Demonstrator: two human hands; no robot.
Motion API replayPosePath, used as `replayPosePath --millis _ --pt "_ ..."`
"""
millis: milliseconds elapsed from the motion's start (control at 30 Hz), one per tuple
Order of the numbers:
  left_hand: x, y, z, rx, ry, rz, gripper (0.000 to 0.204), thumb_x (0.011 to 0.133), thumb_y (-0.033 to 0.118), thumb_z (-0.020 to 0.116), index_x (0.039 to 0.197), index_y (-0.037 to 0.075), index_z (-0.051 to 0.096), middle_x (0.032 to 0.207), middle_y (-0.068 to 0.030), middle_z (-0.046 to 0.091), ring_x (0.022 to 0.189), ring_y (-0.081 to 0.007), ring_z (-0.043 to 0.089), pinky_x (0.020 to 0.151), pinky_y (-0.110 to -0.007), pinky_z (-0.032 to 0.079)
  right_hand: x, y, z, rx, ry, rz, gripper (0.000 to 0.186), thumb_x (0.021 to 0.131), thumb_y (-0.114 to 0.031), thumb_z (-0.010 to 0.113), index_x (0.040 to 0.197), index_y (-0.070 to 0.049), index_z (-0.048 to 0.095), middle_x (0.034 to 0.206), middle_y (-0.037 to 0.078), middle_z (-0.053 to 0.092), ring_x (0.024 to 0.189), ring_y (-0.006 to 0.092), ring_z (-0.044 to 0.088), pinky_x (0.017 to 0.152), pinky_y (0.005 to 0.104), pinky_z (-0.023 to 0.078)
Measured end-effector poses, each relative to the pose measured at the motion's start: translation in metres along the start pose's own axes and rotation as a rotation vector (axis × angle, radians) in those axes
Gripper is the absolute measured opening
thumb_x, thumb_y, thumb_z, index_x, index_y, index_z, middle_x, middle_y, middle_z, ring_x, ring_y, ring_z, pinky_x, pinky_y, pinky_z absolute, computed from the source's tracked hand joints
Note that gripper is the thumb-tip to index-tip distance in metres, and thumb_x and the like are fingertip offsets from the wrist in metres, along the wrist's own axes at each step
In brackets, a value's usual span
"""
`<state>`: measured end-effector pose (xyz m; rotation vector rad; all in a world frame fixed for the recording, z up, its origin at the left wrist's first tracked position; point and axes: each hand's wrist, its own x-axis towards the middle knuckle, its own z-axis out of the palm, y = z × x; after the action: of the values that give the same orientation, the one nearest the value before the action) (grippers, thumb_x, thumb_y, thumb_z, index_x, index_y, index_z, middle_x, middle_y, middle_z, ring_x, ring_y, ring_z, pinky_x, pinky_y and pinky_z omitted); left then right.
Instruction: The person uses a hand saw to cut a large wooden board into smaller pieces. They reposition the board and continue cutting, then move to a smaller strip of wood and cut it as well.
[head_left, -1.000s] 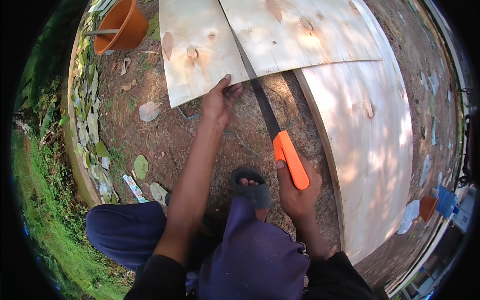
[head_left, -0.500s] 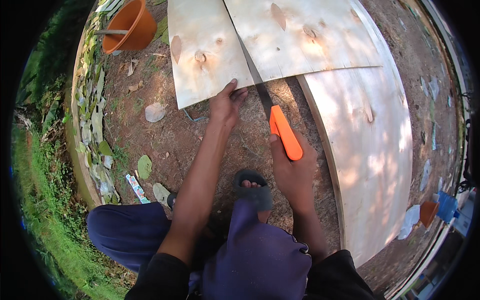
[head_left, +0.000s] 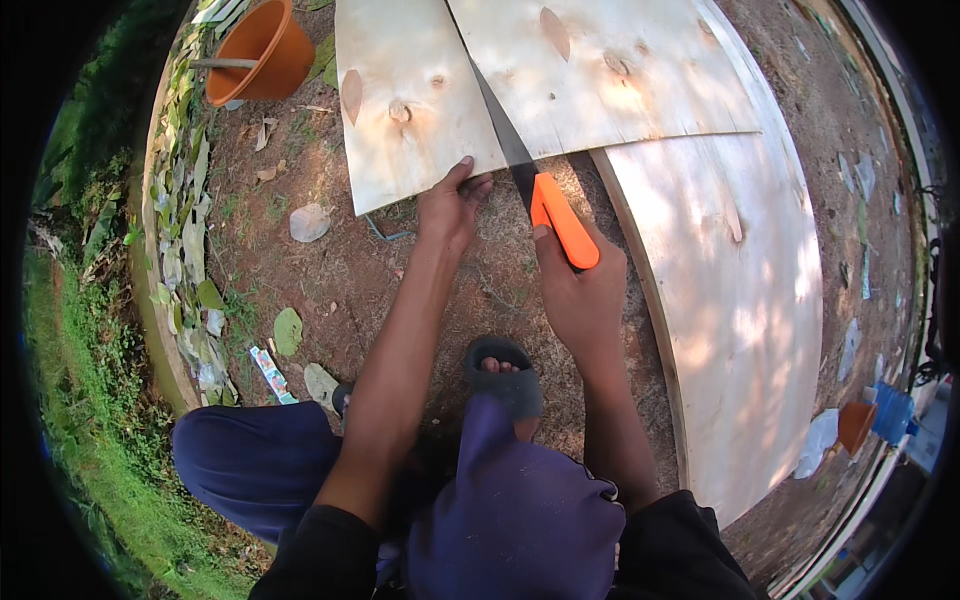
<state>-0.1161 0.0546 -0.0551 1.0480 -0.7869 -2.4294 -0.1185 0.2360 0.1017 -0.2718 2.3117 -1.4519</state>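
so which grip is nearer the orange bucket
Left. The left grip is at the near edge of the plywood, right of the bucket and closer to the body; the right grip, around the saw handle, is farther both ways.

Both our arms (head_left: 395, 350) outstretched
Left of the saw (head_left: 509, 137), our left hand (head_left: 450, 213) pinches, thumb uppermost, fingers curled under; our right hand (head_left: 587, 295) wraps the saw's handle (head_left: 564, 226), thumb along the left side, wrist nearly straight.

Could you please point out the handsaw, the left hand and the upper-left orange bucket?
Handsaw (head_left: 519, 155), head view: on its blade.
Left hand (head_left: 447, 211), head view: middle of the hand.
Orange bucket (head_left: 281, 68), head view: its outer wall.
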Motion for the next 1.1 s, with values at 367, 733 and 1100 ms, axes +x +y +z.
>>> replayPosePath --millis 367,733,1100 --pt "-0.005 -0.005 0.01 0.001 0.006 -0.022 0.038 0.093 0.01 0.069 0.126 -0.003 0.053 0.113 -0.0135 0.062 0.096 -0.0257 0.064 0.088 -0.036 0.056 0.056 0.011 0.025 -0.049 0.104 -0.224 0.019 0.093 -0.014 0.065 0.094 0.005 0.064 0.068 0.016 0.06 0.058 0.0245 0.06 0.057 0.0397 0.045" --pt "-0.018 0.004 -0.004 0.015 0.019 0.029 0.041 0.092 0.012 0.072 0.125 -0.003 0.053 0.115 -0.0146 0.061 0.101 -0.0265 0.063 0.091 -0.036 0.055 -0.077 0.024 -0.015 -0.019 0.111 -0.115 0.026 0.095 -0.014 0.065 0.114 0.003 0.067 0.078 0.014 0.069 0.07 0.0192 0.069 0.068 0.0317 0.054" --pt "-0.011 0.01 0.013 0.051 0.028 0.024 0.04 0.092 0.012 0.072 0.125 -0.001 0.055 0.11 -0.0132 0.064 0.098 -0.0255 0.065 0.084 -0.035 0.056 -0.098 0.027 -0.038 -0.022 0.087 -0.07 0.026 0.093 -0.014 0.066 0.114 0.002 0.067 0.078 0.013 0.069 0.068 0.0206 0.069 0.065 0.0322 0.053"
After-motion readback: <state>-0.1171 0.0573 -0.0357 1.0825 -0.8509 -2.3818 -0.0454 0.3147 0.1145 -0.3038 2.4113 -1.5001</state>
